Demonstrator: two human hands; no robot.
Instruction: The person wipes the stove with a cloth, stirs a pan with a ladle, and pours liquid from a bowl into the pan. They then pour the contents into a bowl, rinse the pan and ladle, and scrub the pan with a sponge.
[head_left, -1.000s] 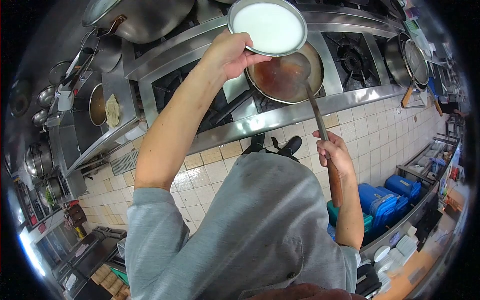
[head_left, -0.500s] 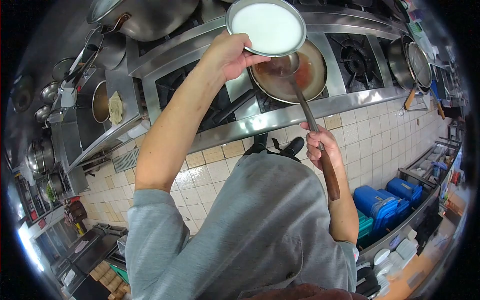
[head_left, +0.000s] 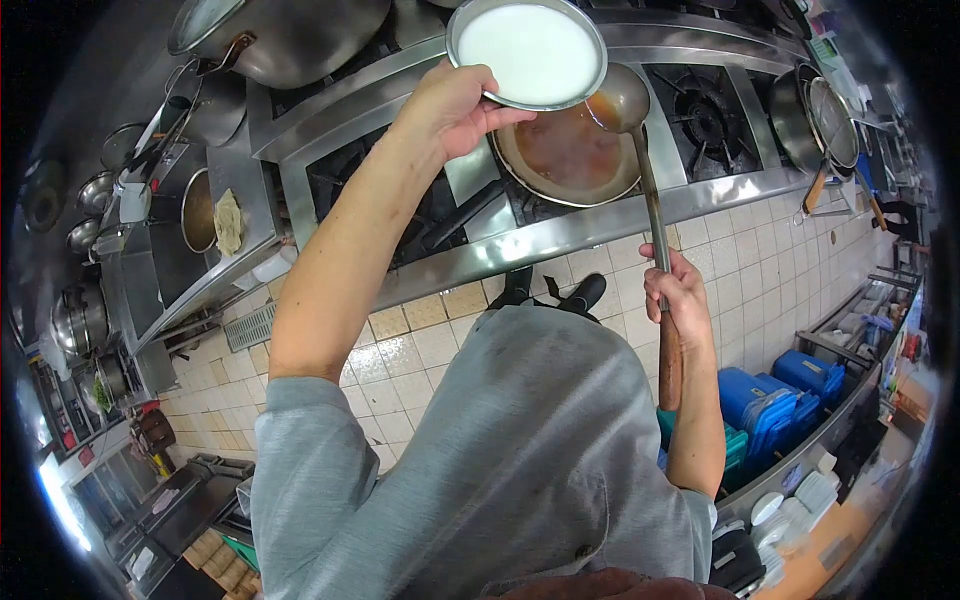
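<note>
My left hand [head_left: 457,105] grips the rim of a metal bowl [head_left: 527,52] filled with white liquid, held above the far side of a frying pan [head_left: 520,180]. Reddish-brown liquid [head_left: 575,152] steams in the pan, which rests on a burner with its dark handle [head_left: 465,213] pointing left toward me. My right hand [head_left: 677,290] is wrapped round the long handle of a ladle [head_left: 650,195]. The ladle's bowl is at the pan's right edge, tilted, with some brownish liquid at its lip. The metal bowl hides part of the pan's far rim.
A bare burner [head_left: 703,115] lies to the right of the pan, with strainers [head_left: 832,120] beyond it. A large pot [head_left: 275,40] stands at the back left. A cloth [head_left: 228,222] lies on the left counter edge. Blue bins [head_left: 755,400] stand behind on the right.
The ladle has moved right, from inside the pan to its right edge, and my right hand has shifted right with it. The bowl in my left hand has barely moved.
</note>
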